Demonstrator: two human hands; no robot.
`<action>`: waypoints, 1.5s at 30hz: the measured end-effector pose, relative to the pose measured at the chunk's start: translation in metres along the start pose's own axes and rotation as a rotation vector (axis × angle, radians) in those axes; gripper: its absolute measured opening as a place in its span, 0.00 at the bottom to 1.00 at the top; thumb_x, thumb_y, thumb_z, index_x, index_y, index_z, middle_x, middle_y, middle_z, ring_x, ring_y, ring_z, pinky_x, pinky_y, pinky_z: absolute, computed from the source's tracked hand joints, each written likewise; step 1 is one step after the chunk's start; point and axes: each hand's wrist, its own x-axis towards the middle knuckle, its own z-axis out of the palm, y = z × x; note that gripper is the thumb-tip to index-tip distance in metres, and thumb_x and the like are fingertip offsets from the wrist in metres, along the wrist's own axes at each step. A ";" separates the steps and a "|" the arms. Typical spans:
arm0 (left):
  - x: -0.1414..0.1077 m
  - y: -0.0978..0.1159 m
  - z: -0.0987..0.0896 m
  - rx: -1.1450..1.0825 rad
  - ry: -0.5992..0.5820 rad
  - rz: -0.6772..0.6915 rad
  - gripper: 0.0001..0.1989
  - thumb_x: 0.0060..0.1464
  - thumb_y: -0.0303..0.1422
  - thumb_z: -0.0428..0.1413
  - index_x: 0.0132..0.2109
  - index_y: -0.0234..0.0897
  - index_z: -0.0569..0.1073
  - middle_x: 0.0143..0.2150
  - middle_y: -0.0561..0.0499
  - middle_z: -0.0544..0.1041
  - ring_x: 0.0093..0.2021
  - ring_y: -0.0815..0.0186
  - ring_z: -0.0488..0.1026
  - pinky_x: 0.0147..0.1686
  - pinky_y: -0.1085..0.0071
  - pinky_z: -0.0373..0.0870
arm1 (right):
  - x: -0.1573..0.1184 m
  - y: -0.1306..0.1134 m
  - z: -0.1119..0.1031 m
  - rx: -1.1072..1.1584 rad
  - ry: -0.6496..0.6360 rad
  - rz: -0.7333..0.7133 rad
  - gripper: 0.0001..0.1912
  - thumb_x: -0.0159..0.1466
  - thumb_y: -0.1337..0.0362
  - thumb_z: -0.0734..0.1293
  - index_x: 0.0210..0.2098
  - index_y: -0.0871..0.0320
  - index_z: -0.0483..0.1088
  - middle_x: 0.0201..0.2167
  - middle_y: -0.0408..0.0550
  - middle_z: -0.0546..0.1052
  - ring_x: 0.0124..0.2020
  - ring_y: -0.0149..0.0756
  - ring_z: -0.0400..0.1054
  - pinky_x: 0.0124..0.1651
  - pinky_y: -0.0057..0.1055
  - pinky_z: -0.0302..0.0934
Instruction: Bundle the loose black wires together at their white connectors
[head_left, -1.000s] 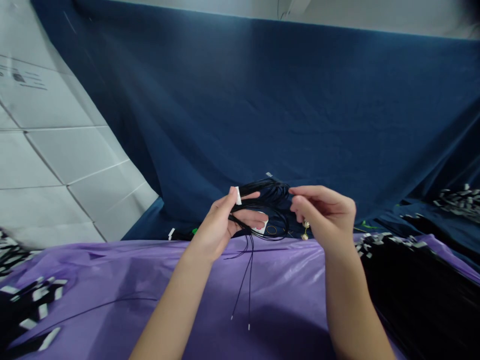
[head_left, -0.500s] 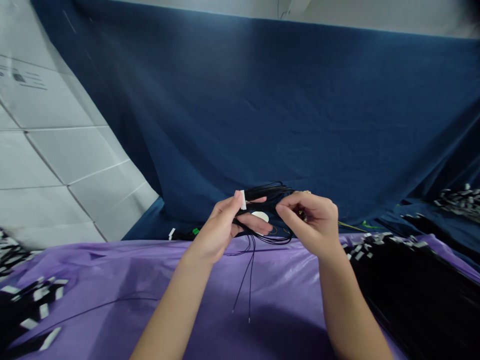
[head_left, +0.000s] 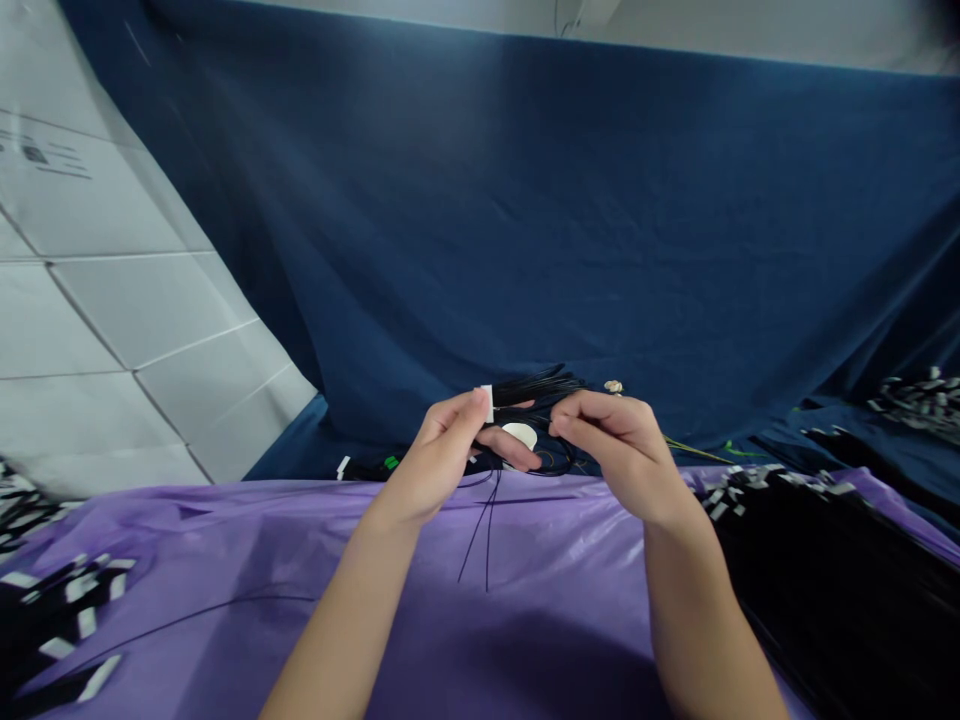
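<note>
A looped bundle of thin black cables (head_left: 531,386) hangs between my two hands above the purple sheet. My left hand (head_left: 441,450) grips it with the thumb on a white label or connector (head_left: 487,402), and its other fingers reach in under the loops. On the right side, my right hand (head_left: 611,435) pinches at the loops with thumb and forefinger; exactly which strands are in the pinch is hidden. Two loose cable ends (head_left: 480,530) dangle below my left hand.
A purple sheet (head_left: 420,620) covers the surface. Black cables with white ends lie in piles at the left (head_left: 45,620) and right (head_left: 825,570). Behind hangs a dark blue cloth (head_left: 525,220), with white boxes (head_left: 150,300) stacked at left. A white round object (head_left: 520,436) shows behind the bundle.
The bundle's loops are drawn closer together, and the lower ones are pulled up. The dangling ends have risen. My right hand has shifted slightly, uncovering a small pale item behind it.
</note>
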 end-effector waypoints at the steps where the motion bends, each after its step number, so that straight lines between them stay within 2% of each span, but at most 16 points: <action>1: 0.000 0.000 0.000 0.007 -0.004 0.008 0.24 0.62 0.49 0.47 0.43 0.32 0.76 0.27 0.43 0.81 0.30 0.59 0.79 0.40 0.66 0.71 | 0.000 -0.001 0.000 0.013 -0.005 0.022 0.12 0.64 0.63 0.64 0.24 0.58 0.69 0.21 0.40 0.66 0.24 0.28 0.56 0.26 0.28 0.50; 5: -0.003 0.001 0.000 0.136 -0.019 0.066 0.21 0.63 0.46 0.48 0.35 0.33 0.76 0.29 0.43 0.81 0.32 0.61 0.79 0.43 0.67 0.69 | 0.000 -0.004 -0.005 0.096 -0.040 0.134 0.14 0.63 0.63 0.64 0.21 0.58 0.66 0.18 0.39 0.60 0.22 0.27 0.50 0.25 0.28 0.46; 8: -0.005 0.001 0.000 0.239 -0.029 0.111 0.18 0.64 0.43 0.49 0.43 0.33 0.76 0.31 0.45 0.82 0.34 0.61 0.79 0.44 0.67 0.69 | 0.000 -0.004 -0.010 0.169 -0.106 0.232 0.15 0.62 0.61 0.64 0.20 0.59 0.65 0.17 0.38 0.56 0.21 0.26 0.46 0.24 0.29 0.42; 12: -0.004 -0.003 -0.001 0.283 -0.099 0.167 0.21 0.65 0.44 0.46 0.48 0.30 0.74 0.32 0.45 0.82 0.34 0.62 0.78 0.43 0.66 0.70 | -0.001 -0.003 -0.016 0.265 -0.181 0.345 0.15 0.60 0.61 0.65 0.19 0.60 0.65 0.17 0.38 0.54 0.20 0.25 0.43 0.23 0.29 0.37; 18: -0.003 -0.010 -0.004 0.383 -0.124 0.268 0.21 0.66 0.42 0.46 0.54 0.32 0.73 0.33 0.46 0.82 0.34 0.64 0.78 0.42 0.68 0.71 | -0.002 -0.005 -0.016 0.383 -0.227 0.383 0.14 0.60 0.63 0.65 0.19 0.61 0.67 0.15 0.37 0.52 0.19 0.24 0.42 0.23 0.29 0.36; 20: -0.003 -0.009 -0.002 0.352 -0.118 0.258 0.22 0.66 0.42 0.45 0.54 0.32 0.72 0.33 0.46 0.82 0.33 0.64 0.78 0.41 0.68 0.72 | -0.002 -0.006 -0.014 0.320 -0.162 0.345 0.15 0.61 0.62 0.65 0.20 0.60 0.70 0.15 0.36 0.53 0.19 0.24 0.43 0.22 0.28 0.38; 22: -0.002 -0.008 0.001 0.295 -0.093 0.235 0.22 0.66 0.44 0.44 0.50 0.31 0.74 0.31 0.45 0.81 0.32 0.63 0.78 0.39 0.68 0.72 | -0.002 -0.008 -0.010 0.186 -0.041 0.257 0.14 0.63 0.62 0.66 0.23 0.60 0.72 0.15 0.37 0.56 0.19 0.24 0.47 0.22 0.27 0.42; 26: 0.001 -0.007 0.007 0.208 0.010 0.173 0.24 0.63 0.48 0.47 0.34 0.32 0.75 0.27 0.45 0.80 0.28 0.63 0.78 0.36 0.68 0.72 | -0.001 -0.012 0.002 -0.111 0.178 -0.033 0.05 0.63 0.66 0.68 0.32 0.57 0.77 0.22 0.40 0.72 0.24 0.26 0.60 0.27 0.26 0.54; 28: 0.002 -0.008 0.009 0.120 0.012 0.121 0.24 0.62 0.50 0.48 0.35 0.32 0.75 0.26 0.45 0.80 0.26 0.62 0.78 0.34 0.68 0.73 | -0.001 -0.013 0.006 -0.221 0.232 -0.149 0.04 0.62 0.68 0.69 0.34 0.56 0.78 0.24 0.40 0.74 0.25 0.26 0.61 0.29 0.26 0.56; 31: 0.003 -0.011 0.009 -0.021 -0.019 0.054 0.26 0.61 0.51 0.48 0.44 0.31 0.75 0.24 0.45 0.79 0.26 0.60 0.78 0.31 0.66 0.74 | -0.002 -0.012 0.010 -0.310 0.284 -0.236 0.04 0.61 0.70 0.70 0.34 0.57 0.79 0.21 0.40 0.72 0.23 0.26 0.60 0.27 0.27 0.55; 35: 0.003 -0.013 0.009 -0.100 -0.042 -0.002 0.27 0.62 0.50 0.48 0.52 0.31 0.72 0.24 0.45 0.79 0.28 0.59 0.79 0.30 0.67 0.74 | -0.002 -0.009 0.011 -0.341 0.319 -0.328 0.03 0.60 0.71 0.70 0.31 0.59 0.78 0.20 0.40 0.71 0.21 0.25 0.59 0.26 0.28 0.55; 38: 0.002 -0.013 0.010 -0.124 -0.059 -0.021 0.27 0.62 0.50 0.48 0.53 0.31 0.72 0.24 0.45 0.79 0.28 0.59 0.79 0.30 0.67 0.74 | -0.002 -0.009 0.010 -0.341 0.293 -0.359 0.04 0.60 0.72 0.70 0.29 0.59 0.75 0.19 0.39 0.70 0.21 0.25 0.58 0.26 0.28 0.55; 45: 0.001 -0.012 0.015 -0.151 -0.089 -0.023 0.28 0.62 0.52 0.46 0.52 0.31 0.73 0.22 0.47 0.78 0.25 0.59 0.78 0.30 0.66 0.73 | -0.002 -0.012 0.009 -0.325 0.260 -0.327 0.06 0.61 0.72 0.69 0.28 0.58 0.73 0.19 0.38 0.68 0.21 0.26 0.58 0.26 0.28 0.54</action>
